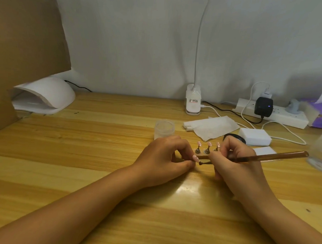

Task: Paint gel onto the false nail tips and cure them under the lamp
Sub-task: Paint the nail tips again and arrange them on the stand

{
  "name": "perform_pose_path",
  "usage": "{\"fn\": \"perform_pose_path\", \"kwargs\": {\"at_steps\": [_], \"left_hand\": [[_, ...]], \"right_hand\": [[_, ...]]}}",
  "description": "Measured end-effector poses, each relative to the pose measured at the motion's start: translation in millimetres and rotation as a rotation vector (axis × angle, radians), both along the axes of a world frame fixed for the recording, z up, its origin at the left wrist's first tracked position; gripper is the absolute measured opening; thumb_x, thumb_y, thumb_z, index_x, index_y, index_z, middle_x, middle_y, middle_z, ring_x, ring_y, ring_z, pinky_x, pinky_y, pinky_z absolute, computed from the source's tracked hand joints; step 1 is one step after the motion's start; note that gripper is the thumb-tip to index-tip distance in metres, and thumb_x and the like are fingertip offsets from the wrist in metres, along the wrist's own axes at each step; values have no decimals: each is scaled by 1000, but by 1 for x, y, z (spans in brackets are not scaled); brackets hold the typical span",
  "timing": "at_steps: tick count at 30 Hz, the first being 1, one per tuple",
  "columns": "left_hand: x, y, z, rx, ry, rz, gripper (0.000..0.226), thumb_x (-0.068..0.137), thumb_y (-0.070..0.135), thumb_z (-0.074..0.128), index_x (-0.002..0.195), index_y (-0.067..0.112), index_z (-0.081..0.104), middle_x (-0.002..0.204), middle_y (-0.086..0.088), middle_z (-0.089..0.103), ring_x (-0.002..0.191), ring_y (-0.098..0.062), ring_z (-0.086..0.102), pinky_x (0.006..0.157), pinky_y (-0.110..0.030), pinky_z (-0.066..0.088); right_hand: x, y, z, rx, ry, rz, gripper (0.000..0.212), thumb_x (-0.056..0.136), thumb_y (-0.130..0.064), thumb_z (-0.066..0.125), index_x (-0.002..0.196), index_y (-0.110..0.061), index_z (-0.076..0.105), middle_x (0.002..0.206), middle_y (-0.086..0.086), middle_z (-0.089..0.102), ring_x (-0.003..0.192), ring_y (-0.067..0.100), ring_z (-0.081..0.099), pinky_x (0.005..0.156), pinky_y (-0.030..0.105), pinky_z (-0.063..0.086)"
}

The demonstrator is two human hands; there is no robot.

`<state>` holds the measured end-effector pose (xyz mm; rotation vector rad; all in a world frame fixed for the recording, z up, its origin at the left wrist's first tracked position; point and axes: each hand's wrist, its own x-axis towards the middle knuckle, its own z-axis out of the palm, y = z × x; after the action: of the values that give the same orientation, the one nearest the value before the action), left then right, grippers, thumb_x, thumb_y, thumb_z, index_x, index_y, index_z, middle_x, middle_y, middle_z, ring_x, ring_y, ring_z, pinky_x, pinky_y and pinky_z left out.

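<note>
Low over the pale wooden bench [100, 174], the left hand [162, 158] pinches one pink false nail tip [195, 158] in curled fingers [184, 150], steadying it for the amber-handled gel brush [272, 156], which the right hand [233, 166] pinches pen-like. Behind, three pink tips on metal stands [208, 147] stand upright, probably awaiting their turn. The white dome curing lamp [46, 97] sits far left.

Four nail tips [209, 144], one brush [272, 156], two lamps [44, 96].

Even, moderately bright light from above. Soft glare patch on table [82, 155] between the wrists; faint shadows under forearms [91, 201]. Wall [141, 39] darkens at right. Wide-angle bowing at edges; overall slightly soft, right edge blurred.
</note>
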<state>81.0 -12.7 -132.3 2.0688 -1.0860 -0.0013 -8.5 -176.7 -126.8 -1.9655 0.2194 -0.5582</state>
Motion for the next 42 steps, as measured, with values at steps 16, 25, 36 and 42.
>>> {"fn": "perform_pose_path", "kwargs": {"at_steps": [16, 25, 36, 42], "left_hand": [[1, 0, -1, -31, 29, -8, 16, 81, 20, 78, 79, 33, 69, 87, 11, 64, 62, 3, 52, 59, -16, 38], [2, 0, -2, -38, 17, -7, 13, 81, 23, 79, 80, 33, 71, 85, 12, 63, 61, 3, 52, 57, -14, 36], [1, 0, -1, -40, 13, -6, 19, 80, 17, 79, 76, 31, 67, 84, 11, 63, 61, 6, 52, 57, -9, 35], [1, 0, -1, -38, 14, 3, 22, 80, 23, 80, 76, 39, 65, 85, 12, 63, 61, 1, 51, 57, -13, 36]], "right_hand": [[0, 1, 2, 76, 52, 69, 19, 89, -14, 62, 79, -4, 51, 53, 8, 64, 44, 9, 51, 43, 20, 40], [2, -3, -2, 66, -2, 18, 17, 82, -6, 64, 72, -4, 50, 46, 5, 52, 40, 8, 48, 41, 19, 39], [0, 0, 2, 117, 29, 122, 19, 90, -13, 64, 82, -4, 50, 52, 5, 61, 45, 5, 54, 46, 13, 41], [1, -2, 0, 50, 21, 85, 16, 86, -5, 63, 77, -6, 49, 51, 5, 52, 49, 13, 46, 48, 21, 40]]}}
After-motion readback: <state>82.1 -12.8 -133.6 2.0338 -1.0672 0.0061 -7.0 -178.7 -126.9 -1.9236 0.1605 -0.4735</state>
